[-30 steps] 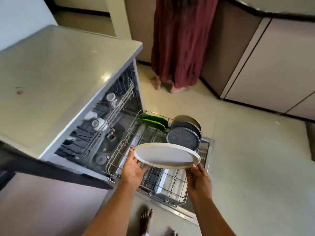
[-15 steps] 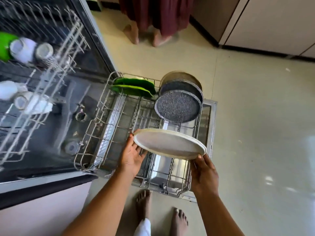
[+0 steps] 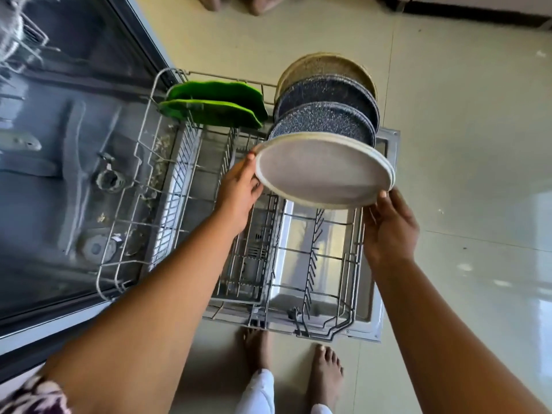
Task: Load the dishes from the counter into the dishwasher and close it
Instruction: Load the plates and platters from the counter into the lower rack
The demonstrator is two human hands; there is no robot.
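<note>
Now left hand [image 3: 239,186] and right hand [image 3: 388,228] grip the round cream plate [image 3: 322,171]; lowered askew, it may chip the speckled grey plate [image 3: 325,121] at twelve o'clock.

white plate [image 3: 322,171] tilted steeper, moved nearer the speckled plates [image 3: 325,121]

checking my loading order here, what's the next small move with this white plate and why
Probably tip the white plate upright and lower it into the free tines in front of the speckled dark plates. The left hand and right hand hold its rim, tilted above the lower rack, not yet seated.
</note>
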